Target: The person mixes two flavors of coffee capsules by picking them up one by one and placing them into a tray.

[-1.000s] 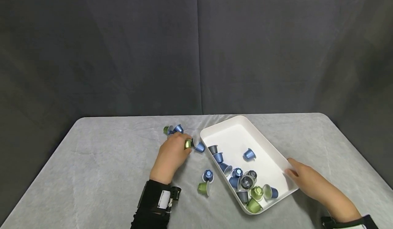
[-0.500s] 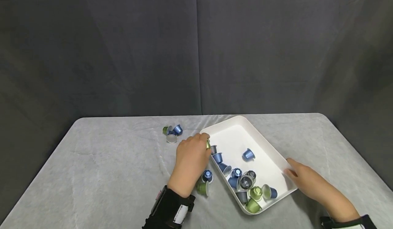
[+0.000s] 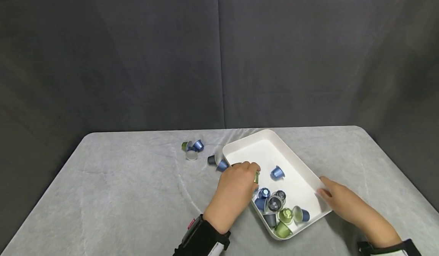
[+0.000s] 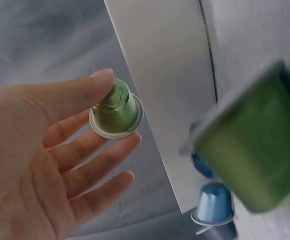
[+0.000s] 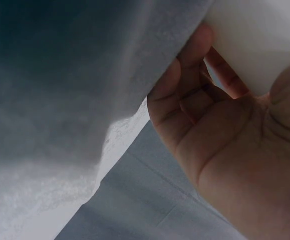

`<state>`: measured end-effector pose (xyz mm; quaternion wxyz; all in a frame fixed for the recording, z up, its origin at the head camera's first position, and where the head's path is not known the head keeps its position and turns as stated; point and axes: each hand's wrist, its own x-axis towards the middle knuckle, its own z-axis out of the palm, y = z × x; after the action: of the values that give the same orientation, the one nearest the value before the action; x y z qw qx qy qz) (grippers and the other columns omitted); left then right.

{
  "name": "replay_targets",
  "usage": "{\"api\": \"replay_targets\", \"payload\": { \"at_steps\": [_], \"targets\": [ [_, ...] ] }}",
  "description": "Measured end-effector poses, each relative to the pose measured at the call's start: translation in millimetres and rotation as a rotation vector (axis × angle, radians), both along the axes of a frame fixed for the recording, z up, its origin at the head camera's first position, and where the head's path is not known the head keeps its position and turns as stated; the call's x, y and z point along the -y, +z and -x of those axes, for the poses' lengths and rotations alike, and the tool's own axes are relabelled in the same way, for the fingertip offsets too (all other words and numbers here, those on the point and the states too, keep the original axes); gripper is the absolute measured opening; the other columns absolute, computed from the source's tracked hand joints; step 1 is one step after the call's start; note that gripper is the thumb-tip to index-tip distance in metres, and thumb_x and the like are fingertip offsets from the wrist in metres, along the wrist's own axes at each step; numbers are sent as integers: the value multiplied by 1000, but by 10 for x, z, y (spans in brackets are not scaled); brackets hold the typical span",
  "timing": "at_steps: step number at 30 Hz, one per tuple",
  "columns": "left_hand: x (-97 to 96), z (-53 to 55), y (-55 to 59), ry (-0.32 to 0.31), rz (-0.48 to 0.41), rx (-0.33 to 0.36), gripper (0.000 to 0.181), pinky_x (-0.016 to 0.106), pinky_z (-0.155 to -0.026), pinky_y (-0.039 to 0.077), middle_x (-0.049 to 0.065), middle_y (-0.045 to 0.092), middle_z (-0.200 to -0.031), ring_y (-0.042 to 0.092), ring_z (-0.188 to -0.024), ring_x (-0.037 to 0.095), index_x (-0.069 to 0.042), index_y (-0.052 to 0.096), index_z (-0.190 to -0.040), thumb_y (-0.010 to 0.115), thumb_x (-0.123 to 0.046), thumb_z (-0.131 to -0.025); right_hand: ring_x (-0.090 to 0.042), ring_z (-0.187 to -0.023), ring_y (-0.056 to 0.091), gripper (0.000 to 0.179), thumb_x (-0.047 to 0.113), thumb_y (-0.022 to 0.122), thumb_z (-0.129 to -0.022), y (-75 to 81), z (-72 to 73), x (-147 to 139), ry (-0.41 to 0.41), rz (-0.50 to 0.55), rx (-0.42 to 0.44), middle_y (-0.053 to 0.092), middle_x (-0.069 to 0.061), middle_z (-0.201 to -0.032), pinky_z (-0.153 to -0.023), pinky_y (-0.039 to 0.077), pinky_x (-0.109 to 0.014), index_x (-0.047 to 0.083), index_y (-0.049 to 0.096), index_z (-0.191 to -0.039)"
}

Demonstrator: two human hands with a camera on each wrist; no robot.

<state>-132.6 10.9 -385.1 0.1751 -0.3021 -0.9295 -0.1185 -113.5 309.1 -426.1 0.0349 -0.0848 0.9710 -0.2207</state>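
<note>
My left hand (image 3: 238,185) is over the left wall of a white tray (image 3: 291,149). Its thumb and fingers pinch a green coffee capsule (image 4: 117,112); only a sliver of that capsule shows in the head view. My right hand (image 3: 343,199) holds the tray's right wall, thumb inside and fingers outside, seen close up in the right wrist view. Inside the tray, blue, grey and green capsules cluster at the near corner, among them a light green capsule (image 3: 286,215). A lone blue capsule (image 3: 277,173) lies farther in. The left hand hides some capsules along the left wall.
Left of the tray, a black capsule (image 3: 212,160) and a blue capsule (image 3: 222,165) lie on the grey cloth. Farther left is a small group with a blue capsule (image 3: 198,145) and a green capsule (image 3: 184,146). A blurred green capsule (image 4: 249,150) looms in the left wrist view.
My left hand has carried the green capsule rightward from the loose capsules to over the tray, uncovering the far-left group and the black and blue capsules. The right hand stays on the tray wall.
</note>
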Motion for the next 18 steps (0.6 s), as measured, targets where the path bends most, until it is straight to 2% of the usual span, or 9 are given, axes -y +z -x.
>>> {"api": "replay_targets", "payload": {
  "at_steps": [3,10,14,18],
  "targets": [
    [-55,-44,-13,-40,27,-28,37,26,-67,51,-3,68,-90,65,-78,15,-14,68,-105,86,-27,-76,-22,-79,51,15,7,56,-98,3,3,-1,-1,6,6,54,-3,-80,-73,48,-48,-3,54,-110],
    [-169,-123,-16,-127,113,-1,38,23,-69,49,-7,67,-94,64,-81,10,-17,67,-109,84,-31,-78,-25,-83,56,19,7,56,-98,9,14,-1,-6,3,11,61,-10,-88,-75,49,-53,-5,54,-113],
    [-201,-158,-26,-207,133,5,32,21,-72,48,-10,68,-98,63,-84,7,-19,68,-107,83,-25,-80,-24,-82,57,16,7,57,-98,22,5,-2,4,-1,4,63,-11,-89,-74,50,-52,-3,55,-111],
    [-216,-177,-56,-254,129,-41,26,20,-73,48,-12,67,-95,62,-83,4,-22,69,-102,81,-16,-80,-25,-83,58,17,7,57,-98,35,4,0,4,-3,8,63,-12,-90,-74,50,-52,-3,55,-111]
  ]
}}
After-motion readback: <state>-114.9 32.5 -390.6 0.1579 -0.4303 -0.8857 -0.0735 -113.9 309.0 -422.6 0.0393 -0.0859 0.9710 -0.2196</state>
